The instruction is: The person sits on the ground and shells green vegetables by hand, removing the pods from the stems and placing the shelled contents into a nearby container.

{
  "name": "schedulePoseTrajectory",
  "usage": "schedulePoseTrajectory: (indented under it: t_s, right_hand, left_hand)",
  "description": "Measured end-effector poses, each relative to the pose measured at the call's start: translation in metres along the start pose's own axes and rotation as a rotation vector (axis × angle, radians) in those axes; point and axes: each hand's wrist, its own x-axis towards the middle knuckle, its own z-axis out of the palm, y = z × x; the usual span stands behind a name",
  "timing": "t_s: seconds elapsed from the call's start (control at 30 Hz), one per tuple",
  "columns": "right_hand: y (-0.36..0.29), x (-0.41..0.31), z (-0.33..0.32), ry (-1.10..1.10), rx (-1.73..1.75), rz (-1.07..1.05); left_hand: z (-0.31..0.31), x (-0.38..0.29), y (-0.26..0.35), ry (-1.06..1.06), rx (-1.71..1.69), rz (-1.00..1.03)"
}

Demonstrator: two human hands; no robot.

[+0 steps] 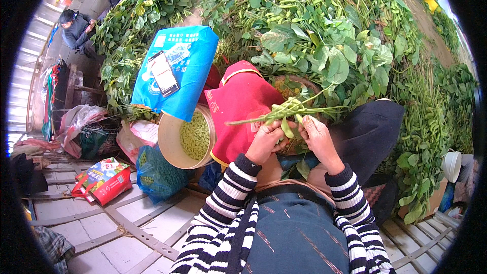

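Note:
My left hand (266,140) holds a small bunch of cut soybean stalks (281,112) with green pods over my lap. My right hand (315,135) is close beside it, thumb and fingers closed on a green pod (299,118) at the bunch. Another pod hangs between the hands. A red cloth (243,99) with yellow edging covers my left knee. Left of it stands a pale bucket (164,140) partly filled with shelled green beans (195,137). Behind the hands is a round container, partly hidden, with yellowish bits in it.
A large heap of soybean plants (304,15) lies in front. A phone (163,74) rests on a blue bag (198,57). To the left are a blue plastic bag (158,175) and a red shopping bag (110,186). Another person (74,30) sits at the far left.

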Motion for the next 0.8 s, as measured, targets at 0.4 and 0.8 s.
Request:
schedulePoseTrajectory:
  t_s: [0.4, 0.8]
  right_hand:
    - [0.011, -0.018, 0.002, -0.032, -0.31, -0.097]
    - [0.036, -0.011, 0.002, 0.01, -0.597, -0.568]
  left_hand:
    - [0.014, 0.018, -0.018, 0.006, -0.073, 0.143]
    - [0.023, 0.017, -0.027, 0.257, 0.304, 0.423]
